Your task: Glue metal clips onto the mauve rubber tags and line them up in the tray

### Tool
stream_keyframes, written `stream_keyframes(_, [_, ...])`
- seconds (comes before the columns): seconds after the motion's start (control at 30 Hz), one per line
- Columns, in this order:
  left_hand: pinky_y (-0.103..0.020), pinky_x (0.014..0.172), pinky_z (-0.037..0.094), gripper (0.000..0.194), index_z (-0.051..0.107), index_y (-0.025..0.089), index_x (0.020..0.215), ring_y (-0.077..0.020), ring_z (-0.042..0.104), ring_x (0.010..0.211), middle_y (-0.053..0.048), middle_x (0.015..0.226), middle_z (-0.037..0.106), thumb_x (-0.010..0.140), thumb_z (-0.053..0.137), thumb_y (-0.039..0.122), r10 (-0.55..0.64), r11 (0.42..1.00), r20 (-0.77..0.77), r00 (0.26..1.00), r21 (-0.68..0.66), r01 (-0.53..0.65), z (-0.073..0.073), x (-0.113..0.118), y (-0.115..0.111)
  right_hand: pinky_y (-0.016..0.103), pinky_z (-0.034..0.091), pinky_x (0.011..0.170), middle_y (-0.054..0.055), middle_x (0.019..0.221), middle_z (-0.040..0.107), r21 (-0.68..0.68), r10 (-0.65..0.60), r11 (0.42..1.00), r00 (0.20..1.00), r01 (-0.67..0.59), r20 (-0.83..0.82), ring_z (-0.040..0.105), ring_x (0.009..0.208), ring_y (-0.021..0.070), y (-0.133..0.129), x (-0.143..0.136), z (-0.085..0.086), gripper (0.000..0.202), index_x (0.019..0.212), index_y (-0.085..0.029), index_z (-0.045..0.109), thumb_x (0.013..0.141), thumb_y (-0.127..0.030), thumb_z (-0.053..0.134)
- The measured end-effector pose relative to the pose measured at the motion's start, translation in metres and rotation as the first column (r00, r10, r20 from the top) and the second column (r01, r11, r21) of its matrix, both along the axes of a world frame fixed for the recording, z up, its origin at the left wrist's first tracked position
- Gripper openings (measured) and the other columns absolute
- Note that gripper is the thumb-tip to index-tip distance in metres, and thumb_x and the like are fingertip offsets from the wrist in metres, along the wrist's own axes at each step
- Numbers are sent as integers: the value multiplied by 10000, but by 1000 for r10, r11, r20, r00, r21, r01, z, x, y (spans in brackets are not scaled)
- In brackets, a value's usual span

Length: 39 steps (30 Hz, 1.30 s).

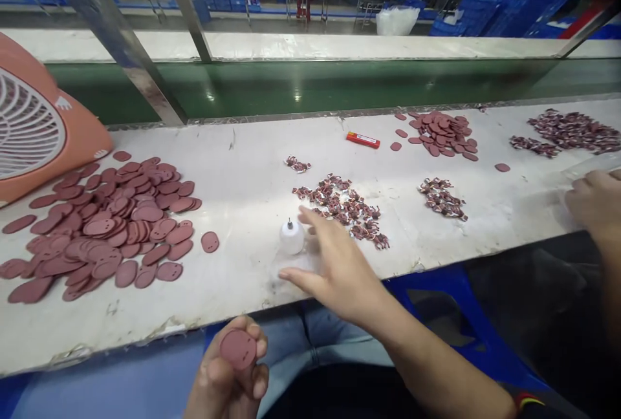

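1. The counter point(242, 212) is long and white, its near edge worn.
2. At left, an orange fan point(53, 128) stands beside a large heap of dark-red discs point(116, 218).
3. A white bottle point(292, 240) with a thin tip stands near the middle.
4. Small piles of dark-red parts point(334, 198) lie behind it and to its right.
5. Farther back lie a red stick point(363, 140) and a second pile of discs point(444, 133).

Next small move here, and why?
Probably close the right grip around the small white round bottle with a dark thin tip: its thumb and fingers are spread open beside that bottle, while the left grip holds a flat maroon oval disc with small dark marks.
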<state>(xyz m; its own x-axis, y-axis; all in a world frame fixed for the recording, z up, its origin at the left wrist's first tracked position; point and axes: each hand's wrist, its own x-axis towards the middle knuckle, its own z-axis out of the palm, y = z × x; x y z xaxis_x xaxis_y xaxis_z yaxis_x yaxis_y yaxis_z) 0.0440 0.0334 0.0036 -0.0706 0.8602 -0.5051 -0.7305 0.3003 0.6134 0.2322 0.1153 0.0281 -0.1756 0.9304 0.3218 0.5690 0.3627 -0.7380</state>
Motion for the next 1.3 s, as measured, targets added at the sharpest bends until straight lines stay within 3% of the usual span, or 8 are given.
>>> stream_keyframes(0.17, [-106,452,450,416,755,245,908,-88,597,680,-10,828,668,576,854,475,-37,999,33,999,-22,37,7,6,-4,356,421,816,62,1073,588,119,-280,958,946,262,162,552,919,244,-11,70,-9,305,1171,-194,613,1008,-434,520])
stream_keyframes(0.3, [-122,460,467,428,760,218,894,-92,608,679,-19,824,675,584,841,501,-69,997,30,997,-31,70,10,9,-6,369,384,775,72,1011,601,91,-272,962,905,256,327,559,860,256,-9,105,-28,406,1130,-195,639,1005,-549,485])
stream_keyframes(0.63, [-128,450,449,468,761,202,893,-96,595,672,-27,814,672,569,850,527,-43,997,-27,999,-65,41,12,9,-11,357,380,789,73,964,579,127,-267,964,842,235,469,556,902,261,-25,112,-31,377,1122,-209,649,1041,-533,475])
stream_keyframes(0.9, [-135,441,422,468,764,240,865,-99,597,661,-22,813,676,520,867,540,-45,986,-35,998,-160,38,12,12,-8,276,415,651,45,877,586,102,-298,954,912,280,281,556,735,183,-44,106,-34,308,954,-182,618,1025,-470,534])
stream_keyframes(0.97, [-139,443,426,473,762,228,861,-102,604,658,-25,804,675,517,871,533,-66,983,-35,997,-171,59,14,15,-8,236,450,624,35,896,591,39,-223,975,963,220,148,558,693,149,-49,97,-28,243,998,-179,608,1037,-408,534])
stream_keyframes(1.07, [-142,446,439,452,760,207,856,-107,622,651,-30,781,679,534,879,501,-122,974,-11,992,-194,118,14,18,-9,182,518,619,22,963,593,-120,8,993,999,-14,-48,592,694,114,-57,76,-14,186,1126,-211,604,1077,-315,458])
stream_keyframes(1.2, [-156,460,469,447,756,183,888,-120,636,650,-44,784,679,575,870,481,-260,950,102,960,-149,273,8,20,-12,162,546,739,-4,986,611,-294,248,893,918,-340,-309,630,812,106,-65,45,6,213,1248,-288,584,1084,-239,457])
stream_keyframes(1.3, [-151,478,487,423,756,167,862,-107,614,649,-24,748,639,616,839,501,-325,941,135,936,-47,334,6,19,-13,159,505,848,-20,1046,618,-324,296,846,879,-423,-374,624,929,107,-67,29,14,215,1215,-302,609,1048,-185,542])
